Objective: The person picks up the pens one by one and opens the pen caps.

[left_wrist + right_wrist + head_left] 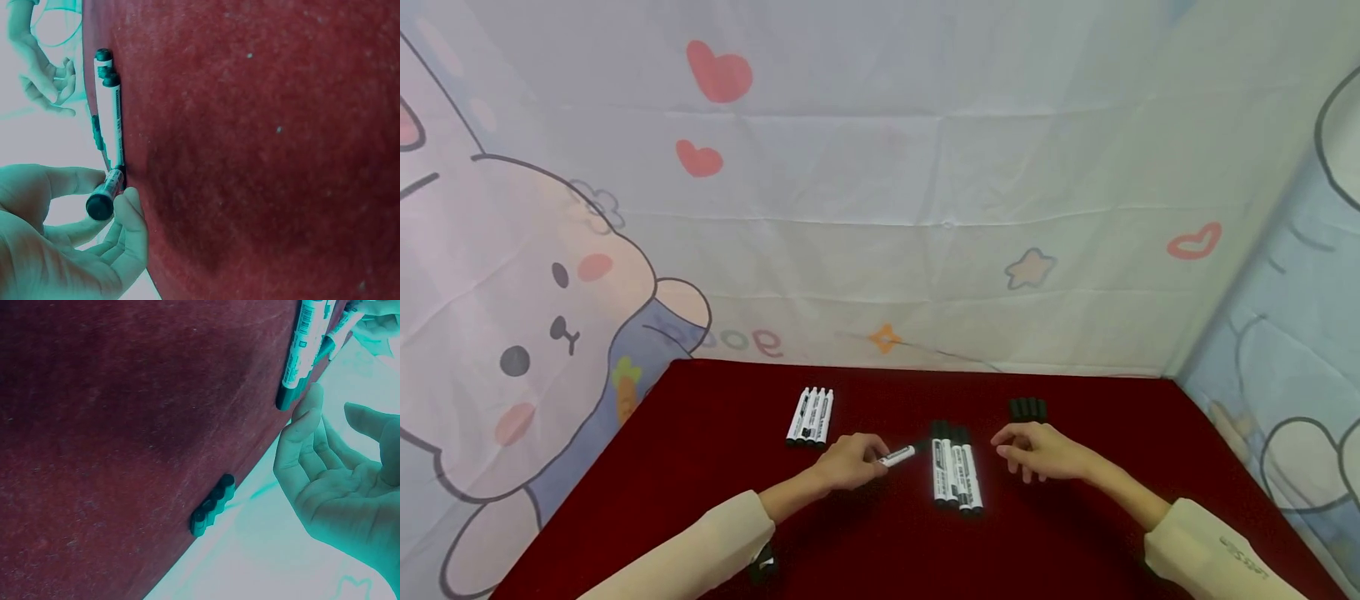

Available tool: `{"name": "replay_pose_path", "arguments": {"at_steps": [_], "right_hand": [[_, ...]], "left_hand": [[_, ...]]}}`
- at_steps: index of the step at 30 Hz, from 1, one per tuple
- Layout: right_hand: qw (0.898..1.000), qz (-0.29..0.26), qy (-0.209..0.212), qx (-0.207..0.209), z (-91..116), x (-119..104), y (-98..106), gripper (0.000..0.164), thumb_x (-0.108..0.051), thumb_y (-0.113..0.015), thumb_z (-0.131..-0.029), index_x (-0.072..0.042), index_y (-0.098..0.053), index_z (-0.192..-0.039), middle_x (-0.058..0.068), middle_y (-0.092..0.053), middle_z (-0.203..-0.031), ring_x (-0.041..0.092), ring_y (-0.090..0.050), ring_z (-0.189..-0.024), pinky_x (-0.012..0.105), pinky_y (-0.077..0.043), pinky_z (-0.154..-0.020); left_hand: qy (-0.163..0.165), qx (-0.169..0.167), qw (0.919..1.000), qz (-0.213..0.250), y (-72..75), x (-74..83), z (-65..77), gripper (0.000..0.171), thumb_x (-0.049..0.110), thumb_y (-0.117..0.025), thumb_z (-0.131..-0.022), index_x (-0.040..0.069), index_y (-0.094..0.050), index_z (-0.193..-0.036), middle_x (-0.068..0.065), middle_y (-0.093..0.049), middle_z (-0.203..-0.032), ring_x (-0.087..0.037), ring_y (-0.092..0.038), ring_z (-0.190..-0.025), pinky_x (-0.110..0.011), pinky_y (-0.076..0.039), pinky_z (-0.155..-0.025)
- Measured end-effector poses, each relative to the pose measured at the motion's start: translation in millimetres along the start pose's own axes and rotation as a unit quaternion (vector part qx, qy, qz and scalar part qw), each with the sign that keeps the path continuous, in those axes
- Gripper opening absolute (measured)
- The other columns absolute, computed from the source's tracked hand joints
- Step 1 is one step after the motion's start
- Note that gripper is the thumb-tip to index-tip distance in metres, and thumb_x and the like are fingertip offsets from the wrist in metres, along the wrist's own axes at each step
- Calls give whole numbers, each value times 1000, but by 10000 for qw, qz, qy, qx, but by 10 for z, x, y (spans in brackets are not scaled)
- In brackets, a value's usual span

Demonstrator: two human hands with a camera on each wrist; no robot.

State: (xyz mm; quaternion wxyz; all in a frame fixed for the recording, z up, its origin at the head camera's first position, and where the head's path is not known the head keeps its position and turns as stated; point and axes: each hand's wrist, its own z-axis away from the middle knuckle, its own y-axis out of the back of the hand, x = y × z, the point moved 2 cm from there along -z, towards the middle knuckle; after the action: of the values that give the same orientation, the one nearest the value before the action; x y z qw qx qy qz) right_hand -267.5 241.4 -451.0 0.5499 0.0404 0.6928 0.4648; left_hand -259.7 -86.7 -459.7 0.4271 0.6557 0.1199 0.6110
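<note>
One white marker [897,457] is pinched in the left grip [852,461]; the right grip [1037,450] is relaxed, fingers loosely bent.
Near the left grip, between both grips, four capped markers [957,475] lie side by side on the red bench [880,550]; beyond and left of the left grip, four uncapped markers [810,417]; just beyond the right grip, four black caps [1027,409].
</note>
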Motion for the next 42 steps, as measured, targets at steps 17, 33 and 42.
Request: {"name": "replay_pose_path", "arguments": {"at_steps": [17,33,42], "right_hand": [[9997,-208,-61,-122,-89,-90,-111,35,-20,-55,-106,6,-62,-127,7,-70,-86,13,-63,-63,26,-52,-52],[9964,-695,-150,-469,-148,-225,-336,35,-24,-53,-108,1,-63,-130,11,-71,-92,13,-64,-67,26,-53,-55],[9914,-1058,19,-774,-90,-270,-365,32,-23,-48,-109,2,-64,-123,17,-70,-93,13,-65,-70,23,-52,-55]], "left_hand": [[-645,-318,9943,782,180,75,-9,22,10,-62,-100,1,-70,-119,-24,-67,-98,-22,-65,-69,-38,-57,-59],[-1130,-640,9872,923,3,175,-39,21,12,-61,-102,5,-70,-120,-17,-65,-93,-17,-63,-70,-28,-56,-58],[-1398,-717,9816,1088,-51,162,-74,22,12,-60,-103,4,-69,-121,-17,-64,-97,-18,-65,-75,-29,-57,-62]]}}
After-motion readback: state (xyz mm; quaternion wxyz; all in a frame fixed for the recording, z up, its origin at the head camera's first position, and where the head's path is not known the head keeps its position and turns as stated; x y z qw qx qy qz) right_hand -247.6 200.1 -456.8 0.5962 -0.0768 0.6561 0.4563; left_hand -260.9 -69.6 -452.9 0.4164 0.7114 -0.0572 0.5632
